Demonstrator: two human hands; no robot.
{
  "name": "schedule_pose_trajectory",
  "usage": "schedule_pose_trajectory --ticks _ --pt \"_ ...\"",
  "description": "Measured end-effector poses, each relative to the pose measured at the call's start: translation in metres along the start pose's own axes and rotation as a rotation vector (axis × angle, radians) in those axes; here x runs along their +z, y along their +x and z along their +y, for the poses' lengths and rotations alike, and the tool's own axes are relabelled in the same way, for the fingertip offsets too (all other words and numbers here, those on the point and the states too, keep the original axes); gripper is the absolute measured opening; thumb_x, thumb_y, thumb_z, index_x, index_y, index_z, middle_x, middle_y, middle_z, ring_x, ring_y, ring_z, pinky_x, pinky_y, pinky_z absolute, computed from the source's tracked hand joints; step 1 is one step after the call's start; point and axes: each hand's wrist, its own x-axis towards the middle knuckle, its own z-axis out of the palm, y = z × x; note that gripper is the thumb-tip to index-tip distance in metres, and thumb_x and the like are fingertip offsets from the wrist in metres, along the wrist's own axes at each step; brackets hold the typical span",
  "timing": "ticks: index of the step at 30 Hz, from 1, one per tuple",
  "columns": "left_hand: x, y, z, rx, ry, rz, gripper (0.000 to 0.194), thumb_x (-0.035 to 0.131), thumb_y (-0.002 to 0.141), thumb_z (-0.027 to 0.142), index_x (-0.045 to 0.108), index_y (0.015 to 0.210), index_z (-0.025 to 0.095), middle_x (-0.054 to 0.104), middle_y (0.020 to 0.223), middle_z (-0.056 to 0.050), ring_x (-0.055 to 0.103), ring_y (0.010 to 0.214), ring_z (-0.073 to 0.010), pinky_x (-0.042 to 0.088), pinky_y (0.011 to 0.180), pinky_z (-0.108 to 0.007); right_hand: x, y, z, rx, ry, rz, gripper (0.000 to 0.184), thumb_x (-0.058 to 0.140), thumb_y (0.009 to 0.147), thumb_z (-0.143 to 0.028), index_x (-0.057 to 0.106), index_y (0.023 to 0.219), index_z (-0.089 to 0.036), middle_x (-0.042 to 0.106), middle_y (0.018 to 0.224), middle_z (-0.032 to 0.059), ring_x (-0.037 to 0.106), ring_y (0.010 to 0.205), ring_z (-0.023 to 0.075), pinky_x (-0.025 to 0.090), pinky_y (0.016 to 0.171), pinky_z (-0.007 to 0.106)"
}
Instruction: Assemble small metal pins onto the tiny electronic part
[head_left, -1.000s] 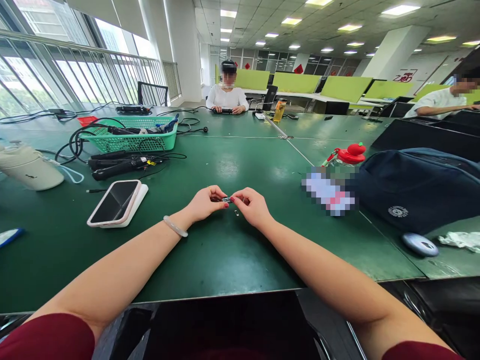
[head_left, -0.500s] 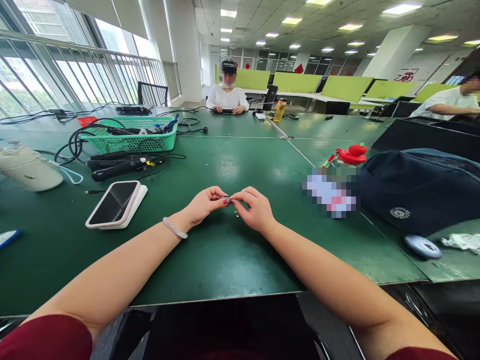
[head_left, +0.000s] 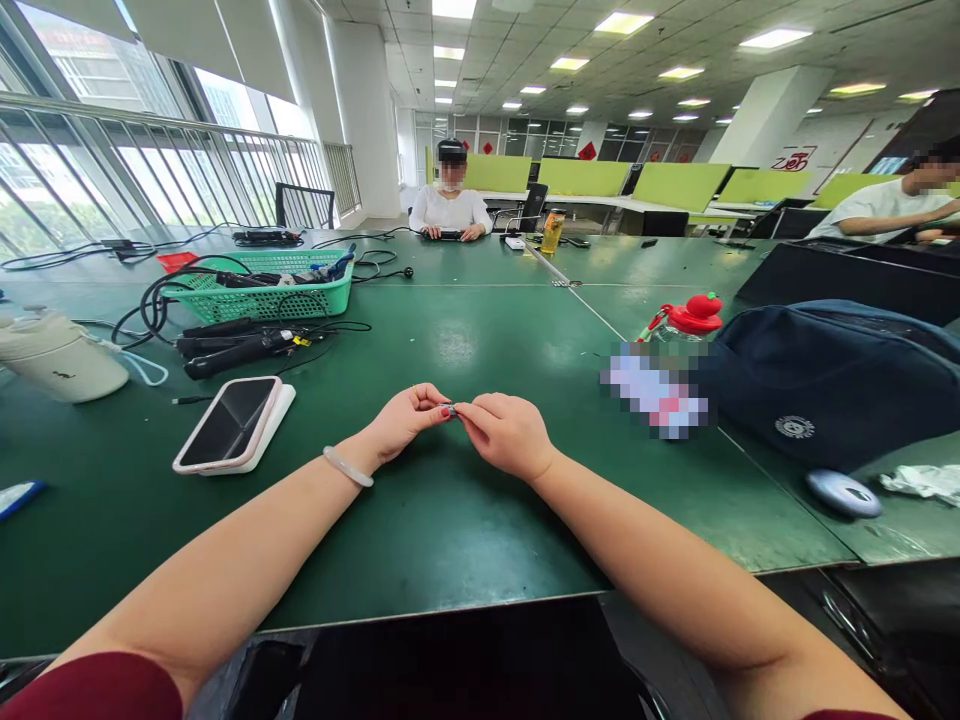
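My left hand (head_left: 406, 419) and my right hand (head_left: 505, 433) meet fingertip to fingertip just above the green table (head_left: 450, 520). Between them they pinch a tiny metal part (head_left: 448, 410), mostly hidden by the fingers. A pale bangle (head_left: 347, 466) sits on my left wrist. The small loose piece that lay on the table beside my right hand is now hidden under that hand.
A phone on a white block (head_left: 235, 424) lies left of my hands. Further left are a cream flask (head_left: 60, 358), black cables and tools (head_left: 240, 342) and a green basket (head_left: 262, 284). Right: a red-capped bottle (head_left: 679, 355), dark bag (head_left: 825, 380), mouse (head_left: 844, 492). Two people sit at far desks.
The view tilted slightly, so everything sits a little lower in the frame. My hands stay pinched together on the tiny part; my right hand now covers the small loose piece.
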Motion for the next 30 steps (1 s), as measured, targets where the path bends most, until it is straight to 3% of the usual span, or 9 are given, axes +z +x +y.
schedule_pose_trajectory --ticks 6,8,12,15,21,26,30 --pt "-0.001 0.002 0.003 0.024 0.067 0.092 0.041 0.079 0.055 0.036 0.053 0.076 0.014 0.063 0.078 -0.003 0.059 0.075 -0.0130 0.044 0.077 -0.028 -0.001 0.003 -0.002 0.093 -0.048 -0.074 0.038 0.032 0.094 -0.031 0.049 0.126 -0.019 0.059 0.099 0.0080 0.054 0.084 0.0156 0.038 0.071 0.026" --pt "-0.005 0.004 0.000 0.022 0.130 0.134 0.042 0.078 0.055 0.038 0.054 0.079 0.013 0.064 0.079 -0.004 0.059 0.074 -0.0128 0.044 0.076 -0.028 0.000 0.003 -0.001 0.175 -0.033 -0.125 0.034 0.035 0.094 -0.033 0.054 0.118 -0.021 0.059 0.096 0.0058 0.055 0.082 0.0150 0.038 0.069 0.025" --pt "-0.013 0.010 -0.007 0.007 0.187 0.171 0.044 0.077 0.058 0.041 0.054 0.082 0.013 0.064 0.080 -0.006 0.059 0.073 -0.0130 0.044 0.074 -0.028 0.006 0.003 0.005 0.302 0.033 -0.372 0.033 0.053 0.082 -0.051 0.060 0.089 -0.020 0.060 0.084 0.0034 0.056 0.073 0.0151 0.038 0.061 0.024" --pt "-0.014 0.011 -0.009 -0.006 0.221 0.175 0.045 0.076 0.057 0.043 0.054 0.082 0.013 0.065 0.079 -0.006 0.059 0.072 -0.0137 0.044 0.074 -0.029 0.009 0.003 0.008 0.283 0.073 -0.476 0.025 0.056 0.083 -0.044 0.057 0.087 -0.019 0.061 0.082 0.0031 0.057 0.071 0.0143 0.037 0.059 0.023" --pt "-0.010 0.010 -0.007 -0.015 0.256 0.162 0.046 0.077 0.056 0.043 0.056 0.084 0.013 0.065 0.078 -0.006 0.060 0.074 -0.0155 0.044 0.076 -0.031 0.013 0.003 0.012 0.255 0.117 -0.479 0.006 0.054 0.085 -0.024 0.058 0.084 -0.020 0.061 0.084 0.0020 0.056 0.074 0.0132 0.037 0.062 0.022" --pt "-0.010 0.010 -0.008 -0.022 0.252 0.167 0.045 0.077 0.055 0.041 0.056 0.083 0.013 0.065 0.079 -0.006 0.061 0.075 -0.0153 0.044 0.078 -0.031 0.012 0.003 0.020 0.218 0.222 -0.449 0.016 0.048 0.084 -0.011 0.062 0.083 -0.019 0.059 0.084 0.0012 0.054 0.078 0.0108 0.038 0.069 0.020" --pt "-0.010 0.009 -0.009 -0.019 0.267 0.144 0.043 0.077 0.056 0.040 0.056 0.083 0.013 0.066 0.081 -0.007 0.061 0.079 -0.0165 0.044 0.080 -0.032 0.010 0.002 0.022 0.172 0.242 -0.448 0.008 0.054 0.082 -0.020 0.061 0.079 -0.018 0.058 0.083 0.0012 0.053 0.075 0.0111 0.038 0.068 0.021"
